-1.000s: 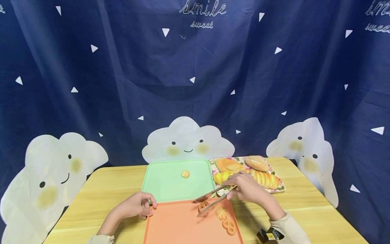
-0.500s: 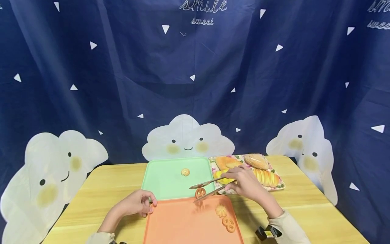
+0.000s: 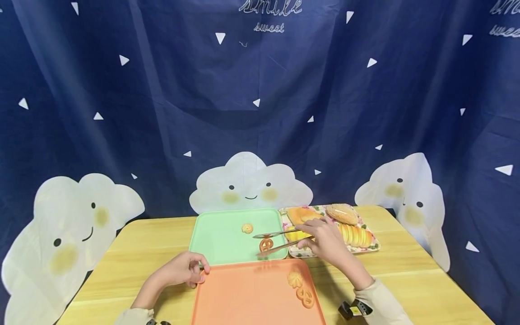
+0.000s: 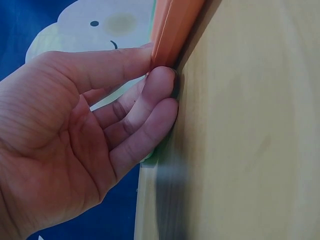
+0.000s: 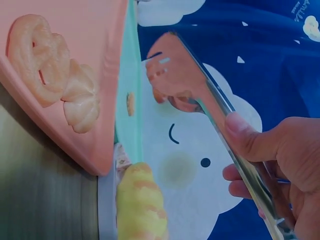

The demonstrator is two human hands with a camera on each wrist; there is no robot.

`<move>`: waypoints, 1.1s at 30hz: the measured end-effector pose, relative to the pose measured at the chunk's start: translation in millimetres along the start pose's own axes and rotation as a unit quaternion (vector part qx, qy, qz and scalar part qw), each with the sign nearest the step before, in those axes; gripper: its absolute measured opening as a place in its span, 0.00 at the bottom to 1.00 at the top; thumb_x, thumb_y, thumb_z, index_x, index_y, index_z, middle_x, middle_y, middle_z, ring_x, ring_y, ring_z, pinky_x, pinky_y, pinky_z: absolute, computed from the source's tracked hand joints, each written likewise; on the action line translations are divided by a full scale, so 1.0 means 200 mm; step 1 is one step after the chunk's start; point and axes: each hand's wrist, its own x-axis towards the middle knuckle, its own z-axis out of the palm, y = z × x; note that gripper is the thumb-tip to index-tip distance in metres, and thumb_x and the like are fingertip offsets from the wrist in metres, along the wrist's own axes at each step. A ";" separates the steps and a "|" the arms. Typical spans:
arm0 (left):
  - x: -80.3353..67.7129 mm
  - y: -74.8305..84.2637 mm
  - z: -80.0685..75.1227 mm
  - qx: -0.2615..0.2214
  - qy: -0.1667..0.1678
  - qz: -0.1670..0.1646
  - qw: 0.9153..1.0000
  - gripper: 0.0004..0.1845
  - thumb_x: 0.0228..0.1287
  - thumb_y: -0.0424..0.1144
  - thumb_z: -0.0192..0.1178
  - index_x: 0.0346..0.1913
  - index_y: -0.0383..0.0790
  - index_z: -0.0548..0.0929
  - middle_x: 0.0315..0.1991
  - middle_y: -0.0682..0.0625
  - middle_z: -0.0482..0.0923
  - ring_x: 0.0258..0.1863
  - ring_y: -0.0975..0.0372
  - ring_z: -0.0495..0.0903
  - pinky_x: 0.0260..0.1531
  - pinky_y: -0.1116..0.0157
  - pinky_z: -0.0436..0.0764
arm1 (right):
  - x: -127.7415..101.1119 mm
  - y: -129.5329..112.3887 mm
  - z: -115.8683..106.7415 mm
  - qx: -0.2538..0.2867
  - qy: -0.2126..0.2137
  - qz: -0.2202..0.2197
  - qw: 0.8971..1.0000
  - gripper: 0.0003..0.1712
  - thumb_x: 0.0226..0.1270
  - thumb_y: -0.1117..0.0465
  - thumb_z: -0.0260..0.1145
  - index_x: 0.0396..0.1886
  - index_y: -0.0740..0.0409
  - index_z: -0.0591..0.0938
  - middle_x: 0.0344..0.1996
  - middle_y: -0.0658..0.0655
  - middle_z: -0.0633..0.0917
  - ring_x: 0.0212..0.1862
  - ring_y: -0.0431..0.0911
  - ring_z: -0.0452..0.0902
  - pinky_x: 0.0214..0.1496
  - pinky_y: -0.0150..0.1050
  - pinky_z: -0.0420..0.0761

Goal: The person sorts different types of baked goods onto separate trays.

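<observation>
1. One wooden table carries everything, with a dark blue curtain hung behind it bearing three white smiling clouds.
2. Three trays lie on the table: an orange tray nearest the person, a green tray touching its far edge, and a flowered tray just beside the green one on the right.
3. The flowered tray holds four bread pieces that can be told apart: a seeded bun, a ridged long loaf, an orange pastry and a yellow piece partly hidden behind the right hand.
4. Two hands are at work. The left hand pinches the far left corner of the orange tray, thumb on top and fingers curled under the rim.
5. The right hand has thumb and fingers closed round one pair of metal tongs, reaching across the flowered tray's near left part.
6. Four cookies in all: one pretzel cookie clamped between the tong tips over the green tray's near right area, one flower cookie lying on the green tray just beyond, and two left on the orange tray, a flower cookie and a pretzel cookie, touching each other.
</observation>
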 end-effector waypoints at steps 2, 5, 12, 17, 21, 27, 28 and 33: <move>0.00 0.00 0.00 0.000 0.001 0.000 1.000 0.09 0.58 0.24 0.63 0.42 0.25 0.82 0.21 0.48 0.78 0.19 0.64 0.74 0.23 0.67 0.79 | 0.00 0.00 0.01 -0.005 0.011 0.007 1.000 0.28 0.41 0.50 0.81 0.46 0.52 0.90 0.40 0.54 0.91 0.44 0.49 0.86 0.53 0.54 0.78; 0.00 0.00 0.00 -0.001 0.000 0.001 1.000 0.09 0.58 0.23 0.63 0.42 0.25 0.82 0.21 0.47 0.79 0.19 0.64 0.74 0.23 0.68 0.79 | 0.00 0.00 0.02 -0.016 0.030 0.011 0.999 0.27 0.42 0.48 0.79 0.45 0.52 0.91 0.39 0.54 0.92 0.42 0.49 0.86 0.51 0.52 0.78; 0.00 0.00 -0.01 0.000 0.001 0.004 1.000 0.09 0.58 0.23 0.63 0.42 0.24 0.82 0.20 0.49 0.77 0.18 0.65 0.73 0.22 0.68 0.78 | 0.01 0.00 0.05 -0.023 0.076 0.012 0.997 0.27 0.49 0.41 0.71 0.44 0.54 0.91 0.34 0.52 0.91 0.38 0.49 0.86 0.46 0.50 0.76; 0.00 0.00 0.00 -0.001 0.002 0.004 1.000 0.09 0.57 0.24 0.64 0.42 0.24 0.82 0.21 0.46 0.79 0.18 0.64 0.74 0.22 0.67 0.79 | 0.01 0.00 0.06 -0.034 0.090 0.021 0.995 0.34 0.56 0.33 0.58 0.44 0.54 0.90 0.34 0.53 0.91 0.36 0.49 0.85 0.41 0.48 0.74; 0.00 0.00 0.01 0.000 0.004 0.003 1.000 0.09 0.57 0.24 0.65 0.41 0.25 0.82 0.21 0.47 0.79 0.18 0.64 0.75 0.22 0.68 0.80 | 0.03 -0.01 0.07 -0.037 0.081 0.049 0.995 0.28 0.48 0.41 0.72 0.44 0.55 0.90 0.36 0.56 0.91 0.39 0.52 0.87 0.43 0.51 0.76; 0.00 0.00 0.01 -0.003 0.005 -0.001 1.000 0.08 0.57 0.24 0.65 0.41 0.26 0.82 0.20 0.51 0.76 0.19 0.64 0.75 0.23 0.67 0.79 | 0.07 -0.01 0.08 -0.026 0.037 0.105 0.993 0.26 0.44 0.51 0.81 0.45 0.56 0.90 0.41 0.58 0.91 0.46 0.56 0.87 0.55 0.62 0.76; 0.00 -0.01 0.01 -0.004 0.005 -0.002 1.000 0.08 0.57 0.23 0.64 0.41 0.26 0.82 0.20 0.51 0.76 0.19 0.64 0.75 0.23 0.67 0.79 | 0.08 -0.01 0.09 -0.029 0.031 0.108 0.993 0.26 0.45 0.51 0.81 0.45 0.56 0.90 0.42 0.58 0.91 0.46 0.56 0.87 0.55 0.63 0.76; 0.00 -0.01 0.01 -0.010 0.002 -0.002 1.000 0.09 0.57 0.23 0.63 0.42 0.24 0.82 0.20 0.50 0.76 0.19 0.64 0.74 0.23 0.68 0.78 | 0.15 0.01 0.11 -0.031 0.019 0.109 0.993 0.24 0.45 0.51 0.81 0.43 0.56 0.90 0.41 0.59 0.91 0.47 0.57 0.87 0.53 0.62 0.77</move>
